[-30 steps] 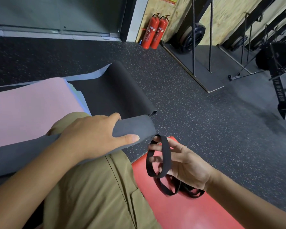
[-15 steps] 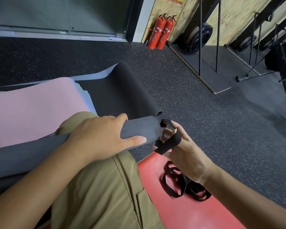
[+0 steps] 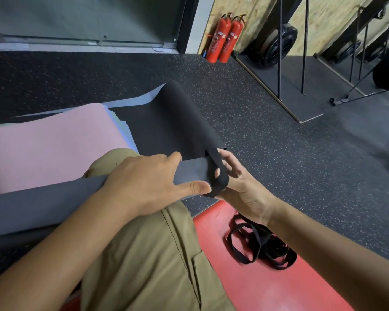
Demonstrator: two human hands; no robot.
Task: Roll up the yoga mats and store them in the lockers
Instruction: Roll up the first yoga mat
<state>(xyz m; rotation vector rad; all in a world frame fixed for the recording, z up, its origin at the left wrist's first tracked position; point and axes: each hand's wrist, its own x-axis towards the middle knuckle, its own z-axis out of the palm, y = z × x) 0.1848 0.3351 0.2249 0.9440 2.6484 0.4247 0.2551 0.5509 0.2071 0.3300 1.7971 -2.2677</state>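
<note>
I see the rolled mat (image 3: 54,203) lying across my knee, dark grey and matte, a tight, smooth tube running from the left edge of the view to its open end near the middle. My left hand (image 3: 144,182) wraps over the top of it near that end, fingers curled round the far side and thumb pressed flat along the near side. My right hand (image 3: 240,187) is at the tube's end, fingers spread and hooked inside a black elastic strap (image 3: 218,173), stretching the loop over the mat's tip; the band is already touching the roll's edge.

I count one rolled mat, one black mat (image 3: 166,122) flat on the floor beyond it with a pale blue layer showing under its far edge, one pink mat (image 3: 50,144) to its left and one red mat (image 3: 267,288) under my leg. A tangle of spare straps (image 3: 261,250) lies on the red mat; I cannot count them. Two fire extinguishers (image 3: 226,39) stand at the wall.
</note>
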